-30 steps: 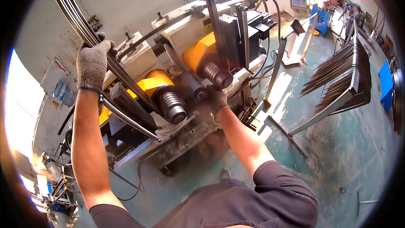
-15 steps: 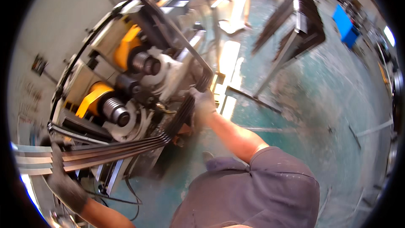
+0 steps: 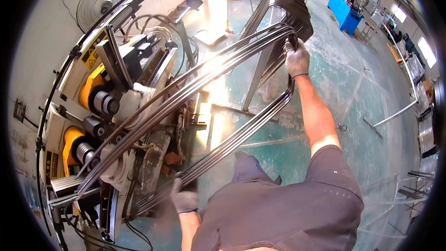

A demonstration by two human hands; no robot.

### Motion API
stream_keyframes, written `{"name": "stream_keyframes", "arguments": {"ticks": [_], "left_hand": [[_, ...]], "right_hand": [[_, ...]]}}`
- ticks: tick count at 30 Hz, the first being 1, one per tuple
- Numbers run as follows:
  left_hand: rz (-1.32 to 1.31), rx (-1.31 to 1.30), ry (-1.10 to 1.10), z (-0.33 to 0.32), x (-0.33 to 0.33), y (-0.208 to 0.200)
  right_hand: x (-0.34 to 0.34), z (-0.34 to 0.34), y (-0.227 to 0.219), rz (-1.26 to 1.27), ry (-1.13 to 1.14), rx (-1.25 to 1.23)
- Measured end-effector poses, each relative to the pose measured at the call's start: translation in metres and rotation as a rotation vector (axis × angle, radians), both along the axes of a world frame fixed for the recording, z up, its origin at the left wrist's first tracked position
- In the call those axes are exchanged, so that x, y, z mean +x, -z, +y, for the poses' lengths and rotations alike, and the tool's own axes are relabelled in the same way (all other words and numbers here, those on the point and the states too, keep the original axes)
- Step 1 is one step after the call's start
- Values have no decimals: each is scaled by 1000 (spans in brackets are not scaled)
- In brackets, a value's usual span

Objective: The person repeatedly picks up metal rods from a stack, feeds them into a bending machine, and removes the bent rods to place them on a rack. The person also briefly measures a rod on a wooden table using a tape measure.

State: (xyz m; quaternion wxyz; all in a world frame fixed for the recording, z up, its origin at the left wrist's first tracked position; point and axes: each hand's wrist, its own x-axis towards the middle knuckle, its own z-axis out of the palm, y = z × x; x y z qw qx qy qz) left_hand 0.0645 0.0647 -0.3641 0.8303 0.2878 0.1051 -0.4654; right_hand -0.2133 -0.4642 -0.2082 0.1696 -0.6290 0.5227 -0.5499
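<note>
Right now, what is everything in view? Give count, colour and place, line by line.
Bent bars: several, dark, across the middle
Rack: one, grey, top centre
Hanging bars: many, dark, on the rack
Machine: one, white, black and yellow, left
Fan: one, grey, upper left
Units: two, blue, top centre, upper right
Clutter: uncounted, mixed, right edge
Left hand: one, grey-gloved, at the bars' lower leg
Right hand: one, grey-gloved, on the bars' bend

Machine (image 3: 93,126) left, bars (image 3: 241,132) before it, fan (image 3: 104,7) behind; rack (image 3: 253,86) beyond.
</note>
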Motion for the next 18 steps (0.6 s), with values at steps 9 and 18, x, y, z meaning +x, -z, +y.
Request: {"name": "stream_keyframes", "arguments": {"ticks": [9, 18], "left_hand": [[323, 197, 251, -208, -82, 54], [-136, 667, 249, -257, -101, 69]], "right_hand": [[-39, -216, 3, 457, 57, 4], [-30, -426, 50, 992, 330, -162]]}}
